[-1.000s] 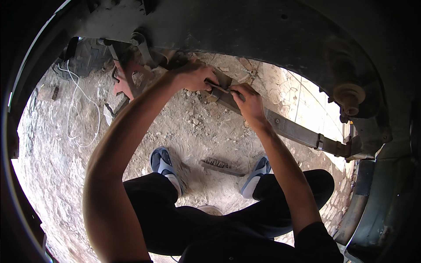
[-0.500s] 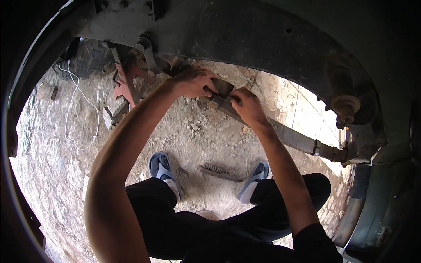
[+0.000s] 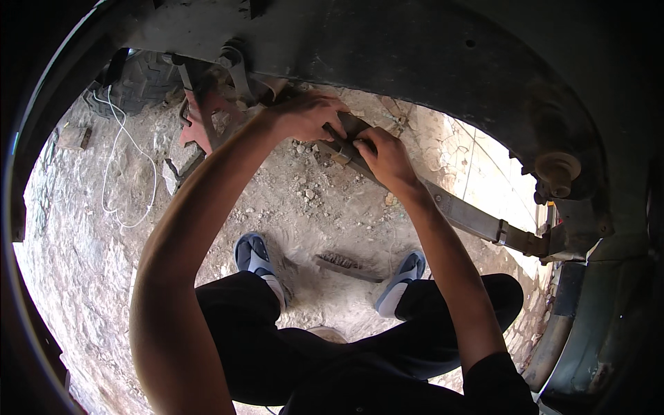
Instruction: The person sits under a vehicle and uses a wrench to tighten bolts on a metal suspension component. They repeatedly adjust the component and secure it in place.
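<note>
A long dark leaf spring [image 3: 467, 216] slants down to the right beneath the vehicle's black frame rail [image 3: 387, 52]. My left hand [image 3: 311, 119] lies at the upper end of its visible stretch, thumb and fingers closed around something dark. Just to the right, my right hand [image 3: 384, 155] pinches with bent fingers at the spring's edge; what its fingertips hold is hidden. Between both hands shows a dark flat metal piece [image 3: 354, 124]. A small metal clip [image 3: 339, 158] wraps the spring just below them.
A red jack stand [image 3: 198, 121] stands at the left near a tyre [image 3: 142, 83]. A white cord [image 3: 126, 131] loops over the dirt. Between my sandalled feet lies a wire brush [image 3: 348, 267]. A round metal mount [image 3: 557, 169] hangs from the frame at the right.
My right hand has shifted slightly left and up, closer to the left hand. The left hand stays at about the same spot on the spring. The view has tilted slightly.
</note>
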`<act>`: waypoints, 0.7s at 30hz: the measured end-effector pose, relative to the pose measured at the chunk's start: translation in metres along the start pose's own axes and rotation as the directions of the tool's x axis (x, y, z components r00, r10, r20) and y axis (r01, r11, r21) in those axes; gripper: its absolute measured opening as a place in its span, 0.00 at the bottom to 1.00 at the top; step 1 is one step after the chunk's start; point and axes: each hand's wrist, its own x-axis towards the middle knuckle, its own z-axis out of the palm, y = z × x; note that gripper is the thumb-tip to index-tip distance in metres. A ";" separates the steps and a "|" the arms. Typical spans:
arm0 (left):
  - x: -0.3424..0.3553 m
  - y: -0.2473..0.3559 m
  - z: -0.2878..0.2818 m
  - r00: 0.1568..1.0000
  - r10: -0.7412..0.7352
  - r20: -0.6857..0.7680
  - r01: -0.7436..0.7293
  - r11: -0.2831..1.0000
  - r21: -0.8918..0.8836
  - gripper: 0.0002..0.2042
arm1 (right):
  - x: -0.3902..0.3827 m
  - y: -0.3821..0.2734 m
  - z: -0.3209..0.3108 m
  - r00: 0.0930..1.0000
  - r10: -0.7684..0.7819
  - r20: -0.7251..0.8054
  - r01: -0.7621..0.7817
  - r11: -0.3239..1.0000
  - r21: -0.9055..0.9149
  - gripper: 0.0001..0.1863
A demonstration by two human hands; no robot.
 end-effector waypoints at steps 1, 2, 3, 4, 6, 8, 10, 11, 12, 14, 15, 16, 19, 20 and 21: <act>0.000 0.001 -0.002 1.000 -0.001 0.007 0.001 1.000 0.006 0.12 | 0.001 -0.001 0.001 1.000 -0.010 0.005 0.010 1.000 -0.005 0.08; 0.001 0.000 0.000 1.000 0.001 0.002 -0.001 1.000 -0.026 0.12 | 0.002 -0.001 0.002 1.000 -0.013 0.004 0.013 1.000 -0.021 0.08; -0.001 -0.003 0.000 1.000 0.004 -0.003 -0.004 0.998 -0.059 0.12 | 0.004 -0.001 0.005 1.000 -0.014 0.004 0.015 0.999 -0.036 0.09; -0.002 -0.005 0.001 1.000 0.007 -0.007 -0.008 0.996 -0.091 0.12 | 0.004 -0.002 0.007 1.000 -0.016 0.002 0.016 0.998 -0.052 0.09; -0.009 -0.005 -0.003 0.999 -0.022 -0.035 0.020 0.998 -0.056 0.13 | 0.002 -0.007 0.009 0.999 0.038 -0.031 -0.041 0.993 -0.114 0.10; -0.008 0.002 -0.004 0.997 -0.036 -0.069 0.035 0.999 -0.021 0.14 | -0.009 -0.006 0.006 0.996 0.067 -0.060 -0.073 0.992 -0.105 0.10; -0.006 0.007 -0.009 0.994 -0.092 -0.054 0.091 0.995 -0.033 0.13 | -0.011 0.001 0.004 0.993 0.083 -0.089 -0.088 0.995 -0.050 0.09; -0.005 0.011 -0.009 0.992 -0.118 -0.044 0.116 0.992 -0.044 0.13 | -0.013 0.002 0.004 0.990 0.098 -0.101 -0.100 0.995 -0.025 0.09; -0.005 0.010 -0.007 0.993 -0.113 -0.047 0.110 0.992 -0.054 0.13 | -0.013 0.004 0.005 0.989 0.125 -0.084 -0.129 0.991 -0.042 0.08; -0.006 0.002 -0.006 0.993 -0.106 -0.055 0.102 0.992 -0.070 0.13 | -0.013 0.003 0.008 0.983 0.163 -0.086 -0.160 0.986 0.036 0.09; -0.006 0.000 -0.003 0.992 -0.103 -0.068 0.101 0.994 -0.033 0.12 | -0.012 0.001 0.010 0.980 0.179 -0.088 -0.173 0.982 0.076 0.09; -0.006 0.000 0.001 0.992 -0.100 -0.082 0.101 0.995 0.004 0.12 | -0.012 -0.001 0.011 0.976 0.199 -0.090 -0.189 0.976 0.107 0.09; -0.005 0.004 -0.001 0.990 -0.108 -0.096 0.109 0.994 0.006 0.10 | -0.016 -0.005 0.014 0.965 0.251 -0.076 -0.230 0.949 0.213 0.10; -0.005 0.005 -0.003 0.988 -0.119 -0.099 0.118 0.993 -0.009 0.09 | -0.011 -0.006 0.015 0.967 0.249 -0.060 -0.226 0.940 0.257 0.11; -0.005 0.004 0.000 0.989 -0.100 -0.104 0.100 0.995 -0.008 0.09 | -0.010 -0.009 0.015 0.968 0.246 -0.046 -0.222 0.928 0.300 0.11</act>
